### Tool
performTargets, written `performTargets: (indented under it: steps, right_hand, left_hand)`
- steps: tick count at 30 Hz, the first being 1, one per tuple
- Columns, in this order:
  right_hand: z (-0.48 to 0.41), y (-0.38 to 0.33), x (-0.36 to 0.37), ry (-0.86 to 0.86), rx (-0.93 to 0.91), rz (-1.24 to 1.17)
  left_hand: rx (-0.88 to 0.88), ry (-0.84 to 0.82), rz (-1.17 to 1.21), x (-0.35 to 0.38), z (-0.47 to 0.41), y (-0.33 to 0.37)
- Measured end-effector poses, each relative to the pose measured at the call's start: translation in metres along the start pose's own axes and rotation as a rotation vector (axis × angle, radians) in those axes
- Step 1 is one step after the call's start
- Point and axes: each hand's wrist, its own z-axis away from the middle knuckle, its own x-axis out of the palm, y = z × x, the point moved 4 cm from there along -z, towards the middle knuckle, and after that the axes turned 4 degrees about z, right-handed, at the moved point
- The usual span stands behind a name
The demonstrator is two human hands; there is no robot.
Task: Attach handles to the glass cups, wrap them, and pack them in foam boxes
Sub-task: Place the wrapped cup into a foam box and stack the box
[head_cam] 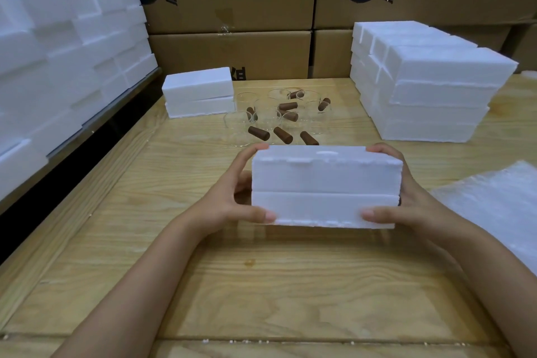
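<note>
A closed foam box (325,186) is gripped at its two ends by both hands. The left hand (232,197) is curled round the left end, thumb pressed on the near face and fingers hooked over the top edge. The right hand (406,206) is wrapped round the right end in the same way. The seam between the box's two halves is seen running across the near face. Whether the box rests on the wooden worktop (261,285) or is held just above it cannot be told.

Behind the box, a cluster of glass cups (267,116) is set out on the worktop, with brown handles (283,135) among them and in front of them. To their left, a small stack of foam (199,93) is placed; to the right, a larger foam stack (430,96) is piled. White wrap sheets (499,206) are laid at the right edge. Cardboard cartons (232,9) are stacked at the back.
</note>
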Motion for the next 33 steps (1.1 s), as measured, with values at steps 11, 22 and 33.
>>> performTargets:
  steps: [11,22,33]
  right_hand:
    - [-0.001,-0.010,0.005,0.027,-0.008,-0.026]
    - [-0.103,-0.084,0.013,0.119,-0.285,0.239]
    - [-0.350,-0.091,0.054,-0.125,-0.302,0.347]
  left_hand:
    - [-0.017,-0.011,0.071,-0.006,0.002,0.001]
    - [0.160,0.251,-0.059,-0.099,-0.020,0.048]
    - [0.207,0.673,-0.188,-0.248,-0.108,0.021]
